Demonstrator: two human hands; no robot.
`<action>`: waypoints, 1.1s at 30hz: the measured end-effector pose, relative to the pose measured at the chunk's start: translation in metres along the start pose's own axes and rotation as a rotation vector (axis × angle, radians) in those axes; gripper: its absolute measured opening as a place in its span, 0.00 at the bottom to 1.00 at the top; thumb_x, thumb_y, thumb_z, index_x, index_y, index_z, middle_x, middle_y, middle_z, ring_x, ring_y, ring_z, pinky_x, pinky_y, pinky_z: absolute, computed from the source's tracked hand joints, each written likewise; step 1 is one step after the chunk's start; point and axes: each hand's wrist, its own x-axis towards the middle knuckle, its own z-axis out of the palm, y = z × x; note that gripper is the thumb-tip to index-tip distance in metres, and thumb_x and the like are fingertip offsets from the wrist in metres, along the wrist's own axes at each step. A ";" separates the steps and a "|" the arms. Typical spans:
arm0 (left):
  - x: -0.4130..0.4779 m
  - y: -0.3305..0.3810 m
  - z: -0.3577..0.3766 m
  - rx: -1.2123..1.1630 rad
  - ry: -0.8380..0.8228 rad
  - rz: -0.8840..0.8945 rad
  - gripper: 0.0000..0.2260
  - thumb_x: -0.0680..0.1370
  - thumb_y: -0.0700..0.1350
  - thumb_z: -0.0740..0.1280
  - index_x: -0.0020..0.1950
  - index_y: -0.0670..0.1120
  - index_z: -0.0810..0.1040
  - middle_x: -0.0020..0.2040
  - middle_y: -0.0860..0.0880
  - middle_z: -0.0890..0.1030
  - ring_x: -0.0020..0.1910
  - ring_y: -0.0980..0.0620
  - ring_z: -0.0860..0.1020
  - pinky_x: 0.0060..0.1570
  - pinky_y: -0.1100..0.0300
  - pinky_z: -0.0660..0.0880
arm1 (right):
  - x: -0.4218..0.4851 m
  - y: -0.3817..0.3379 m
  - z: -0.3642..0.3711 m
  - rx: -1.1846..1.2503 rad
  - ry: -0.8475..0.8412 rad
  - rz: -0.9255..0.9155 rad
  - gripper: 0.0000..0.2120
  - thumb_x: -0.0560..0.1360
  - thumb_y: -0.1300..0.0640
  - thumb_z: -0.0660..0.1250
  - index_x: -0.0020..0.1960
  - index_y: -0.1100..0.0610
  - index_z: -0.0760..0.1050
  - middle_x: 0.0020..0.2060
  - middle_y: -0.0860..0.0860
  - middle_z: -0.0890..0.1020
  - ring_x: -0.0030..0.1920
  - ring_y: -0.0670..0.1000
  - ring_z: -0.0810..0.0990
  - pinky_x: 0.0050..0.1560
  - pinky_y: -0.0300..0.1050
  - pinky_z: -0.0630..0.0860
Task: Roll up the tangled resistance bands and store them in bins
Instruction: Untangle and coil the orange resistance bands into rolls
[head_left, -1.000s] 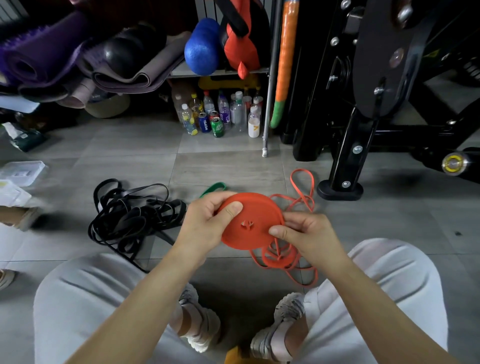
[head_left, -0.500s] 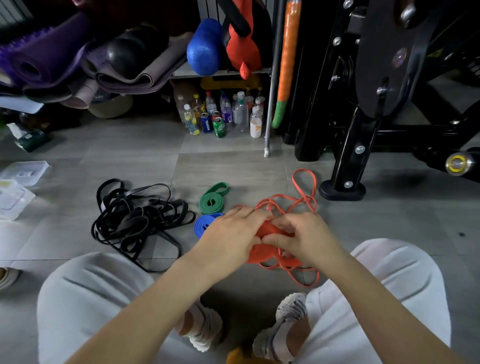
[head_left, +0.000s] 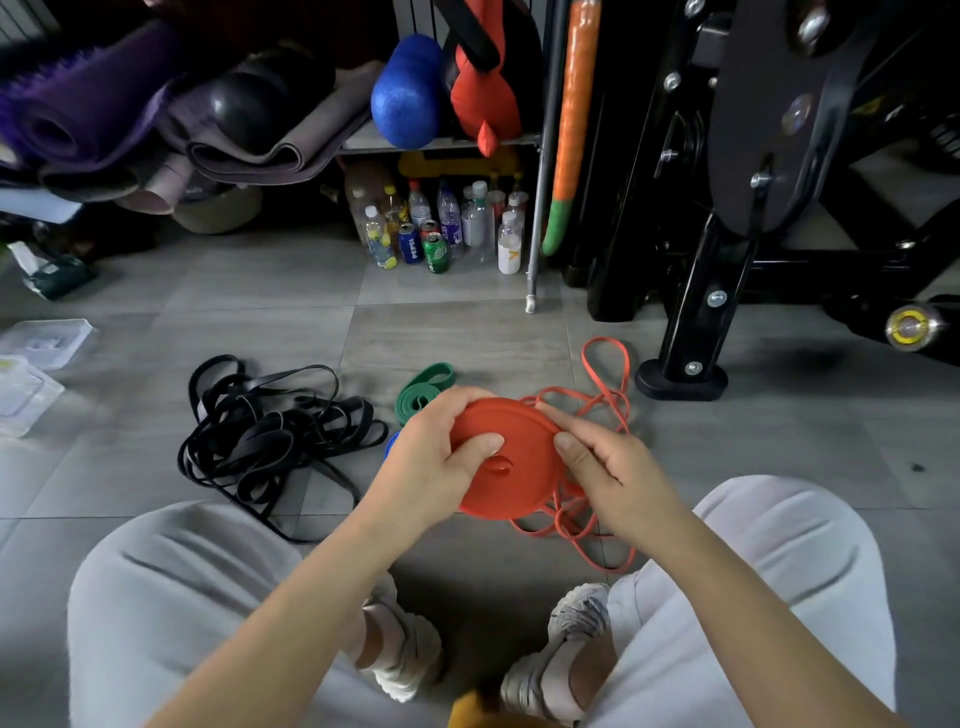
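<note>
1. Grey floor (head_left: 441, 332) is carrying everything; the person is squatting over it, so both hands are working low between the knees.
2. Black bands (head_left: 270, 431) are lying tangled on the left, unrolled and apparently waiting their turn.
3. Clear bins (head_left: 47, 338) are sitting far left, well apart from the hands.
4. Orange coil (head_left: 511, 467) is being held above the floor, flat face up, probably to stop its turns slipping.
5. Its tail (head_left: 605, 374) is trailing in loose loops on the floor behind and below it.
6. Left hand (head_left: 431, 467) is gripping the coil, fingers curled over the rim and thumb pressing the face.
7. Right hand (head_left: 608, 467) is pinching the coil's right rim between thumb and forefinger, likely guiding the next turn.
8. Green roll (head_left: 423, 389) and blue roll (head_left: 390, 444) are lying finished just beyond the left hand.
</note>
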 end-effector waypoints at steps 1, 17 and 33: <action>0.000 0.001 -0.002 -0.012 -0.013 -0.003 0.17 0.74 0.37 0.69 0.49 0.60 0.71 0.46 0.63 0.76 0.45 0.71 0.74 0.45 0.79 0.66 | 0.001 -0.002 -0.002 0.036 0.024 0.000 0.13 0.79 0.55 0.60 0.62 0.49 0.73 0.31 0.27 0.77 0.38 0.30 0.76 0.41 0.25 0.68; 0.000 0.004 0.003 -0.180 0.180 -0.124 0.14 0.74 0.38 0.69 0.48 0.58 0.73 0.46 0.60 0.77 0.45 0.61 0.76 0.43 0.75 0.71 | 0.002 -0.006 0.005 0.139 0.237 0.112 0.07 0.76 0.60 0.65 0.45 0.49 0.74 0.35 0.42 0.83 0.36 0.38 0.80 0.38 0.32 0.73; 0.007 -0.027 0.018 -0.508 0.425 -0.416 0.10 0.75 0.37 0.68 0.49 0.52 0.75 0.51 0.44 0.80 0.50 0.45 0.79 0.56 0.46 0.76 | 0.012 -0.015 0.043 -0.124 0.277 0.157 0.24 0.68 0.52 0.74 0.63 0.51 0.74 0.53 0.45 0.81 0.52 0.46 0.80 0.55 0.42 0.75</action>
